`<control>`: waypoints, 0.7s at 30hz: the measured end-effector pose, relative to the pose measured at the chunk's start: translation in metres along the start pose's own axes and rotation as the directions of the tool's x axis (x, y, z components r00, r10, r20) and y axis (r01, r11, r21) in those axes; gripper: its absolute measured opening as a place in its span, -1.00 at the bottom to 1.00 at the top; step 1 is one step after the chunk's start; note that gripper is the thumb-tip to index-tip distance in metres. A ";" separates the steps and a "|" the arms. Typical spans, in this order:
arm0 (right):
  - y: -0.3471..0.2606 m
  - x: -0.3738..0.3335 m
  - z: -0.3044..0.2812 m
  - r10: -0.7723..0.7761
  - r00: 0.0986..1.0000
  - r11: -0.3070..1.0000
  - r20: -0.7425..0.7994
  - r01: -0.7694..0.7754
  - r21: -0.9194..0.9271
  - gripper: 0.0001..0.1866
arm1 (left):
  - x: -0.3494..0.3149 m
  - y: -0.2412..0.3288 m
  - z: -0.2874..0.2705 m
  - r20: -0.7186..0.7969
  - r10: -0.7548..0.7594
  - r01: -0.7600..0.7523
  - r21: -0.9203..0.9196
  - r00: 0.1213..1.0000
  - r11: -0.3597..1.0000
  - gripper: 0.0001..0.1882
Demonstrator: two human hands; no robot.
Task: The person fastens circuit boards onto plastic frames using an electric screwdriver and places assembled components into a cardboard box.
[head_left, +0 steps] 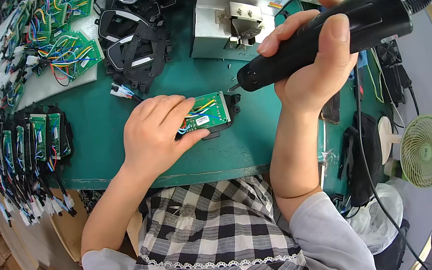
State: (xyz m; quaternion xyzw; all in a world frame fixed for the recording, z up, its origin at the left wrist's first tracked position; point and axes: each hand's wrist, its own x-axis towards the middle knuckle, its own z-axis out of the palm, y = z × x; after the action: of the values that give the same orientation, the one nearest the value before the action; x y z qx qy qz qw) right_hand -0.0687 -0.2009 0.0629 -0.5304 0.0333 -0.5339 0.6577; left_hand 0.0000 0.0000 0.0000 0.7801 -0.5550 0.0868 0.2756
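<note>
My left hand (157, 126) is closed on the left part of a green circuit board (217, 111) with yellow, blue and white wires, fingers above and thumb along its near edge. The board sits in a black plastic housing (234, 101) lying on the table. A connector lead (122, 90) sticks out beyond my left fingers. In my right hand (311, 85) is a black electric screwdriver (366, 22), fingers and thumb wrapped round its body. Its bit (234, 87) points left, just above the board's right end. Whether a screw sits on the tip I cannot tell.
A white box-shaped screw feeder (206, 23) stands behind the board. Black plastic frames (131, 42) and wired boards (72, 55) are piled at the far left. Finished-looking assemblies (34, 138) line the left edge. A green fan (425, 152) and the screwdriver's cable (363, 142) are at right.
</note>
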 end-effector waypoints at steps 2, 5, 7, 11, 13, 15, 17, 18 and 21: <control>0.002 -0.002 -0.001 -0.018 0.999 1.000 0.034 0.018 0.000 -0.49 | 0.002 0.003 0.002 0.008 0.042 -0.042 -0.013 0.999 0.999 -0.49; 0.001 -0.006 0.002 -0.002 0.994 0.978 0.107 0.024 -0.207 -0.37 | 0.001 -0.001 0.003 0.020 0.068 -0.068 -0.015 0.997 0.998 -0.48; 0.002 -0.008 0.002 -0.015 0.994 0.981 0.112 0.037 -0.192 -0.36 | 0.001 0.000 0.003 0.023 0.066 -0.065 -0.011 0.998 0.998 -0.47; 0.000 -0.010 0.006 0.004 0.990 0.971 0.141 0.030 -0.236 -0.35 | 0.001 0.000 0.004 0.033 0.062 -0.062 -0.003 0.998 0.998 -0.47; -0.001 -0.012 0.008 0.012 0.991 0.964 0.137 0.026 -0.266 -0.35 | 0.001 0.000 0.005 0.022 0.062 -0.062 -0.003 0.998 0.998 -0.47; -0.002 -0.013 0.010 -0.004 0.997 0.964 0.081 0.026 -0.266 -0.35 | 0.001 0.000 0.005 0.011 0.062 -0.062 -0.002 0.998 0.998 -0.47; 0.000 -0.010 0.007 -0.021 0.994 0.970 0.105 0.046 -0.240 -0.35 | 0.001 0.001 0.005 0.001 0.065 -0.065 -0.002 0.998 0.998 -0.47; 0.000 -0.009 0.005 -0.041 0.991 0.974 0.125 0.067 -0.217 -0.35 | 0.001 0.001 0.005 0.001 0.065 -0.065 -0.002 0.998 0.998 -0.47; 0.000 -0.010 0.004 -0.030 0.990 0.974 0.134 0.060 -0.220 -0.35 | 0.001 0.001 0.006 0.029 0.070 -0.070 0.009 0.997 0.997 -0.48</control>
State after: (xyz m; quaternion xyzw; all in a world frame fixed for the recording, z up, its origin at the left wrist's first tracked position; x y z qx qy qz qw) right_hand -0.0705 -0.1912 0.0599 -0.6351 0.0381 -0.5058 0.5825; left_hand -0.0017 -0.0046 -0.0040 0.7627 -0.5855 0.0881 0.2603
